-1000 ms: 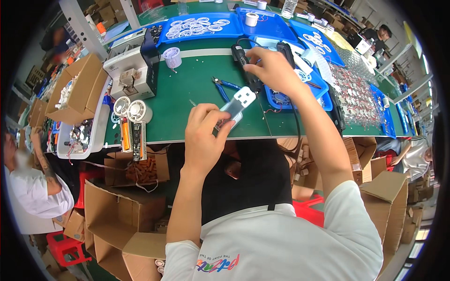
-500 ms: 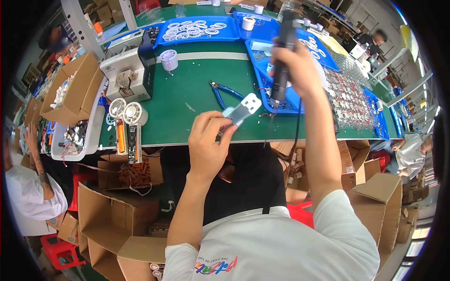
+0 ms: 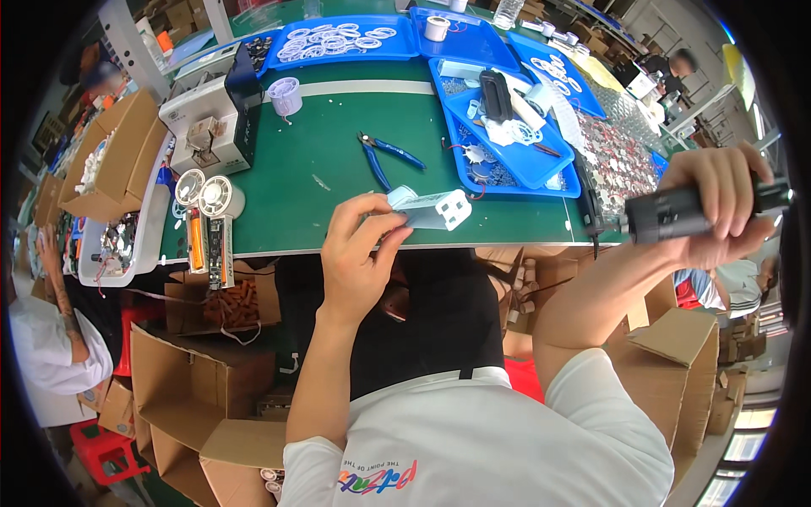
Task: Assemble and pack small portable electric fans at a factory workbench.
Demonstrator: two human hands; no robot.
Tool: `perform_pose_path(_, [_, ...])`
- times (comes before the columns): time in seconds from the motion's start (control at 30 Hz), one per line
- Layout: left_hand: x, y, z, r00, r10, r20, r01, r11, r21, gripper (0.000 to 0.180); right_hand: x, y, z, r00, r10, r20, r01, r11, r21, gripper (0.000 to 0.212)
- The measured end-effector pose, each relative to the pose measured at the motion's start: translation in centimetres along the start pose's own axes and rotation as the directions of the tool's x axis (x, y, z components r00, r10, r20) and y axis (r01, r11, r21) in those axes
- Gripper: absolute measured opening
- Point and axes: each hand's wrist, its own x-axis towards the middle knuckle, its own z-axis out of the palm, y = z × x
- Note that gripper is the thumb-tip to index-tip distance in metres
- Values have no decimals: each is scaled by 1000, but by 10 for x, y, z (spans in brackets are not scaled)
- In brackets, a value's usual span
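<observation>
My left hand pinches a pale blue plastic housing above the table's front edge, its white end with square openings turned right. My right hand is raised at the far right, its fingers wrapped round a black electric screwdriver. That tool lies roughly level, away from the housing. Just beyond the housing, a pair of blue-handled cutters rests with its handles spread on the green table.
Blue trays hold small parts, screws and white rings. A white spool-like part and a boxy device stand left. Two small fan units lie at the front edge. Wired parts cover bubble wrap at right. Cardboard boxes sit below.
My right hand has swung the screwdriver from above the blue trays out to the far right. The housing in my left hand has tipped to a more level position.
</observation>
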Motion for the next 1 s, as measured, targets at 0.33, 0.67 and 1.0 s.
perform_pose_path(0.33, [0, -2, 4, 999, 24, -25, -24, 1000, -6, 19, 9, -7, 36, 999, -45, 18, 45, 999, -10, 29])
perform_pose_path(0.67, [-1, -1, 4, 1000, -27, -15, 26, 999, -35, 20, 2, 4, 37, 1000, 3, -24, -9, 960, -279, 31])
perform_pose_path(1.0, [-5, -10, 7, 998, -6, -55, 2, 998, -63, 23, -19, 69, 28, 961, 213, 176, -109, 878, -465, 34])
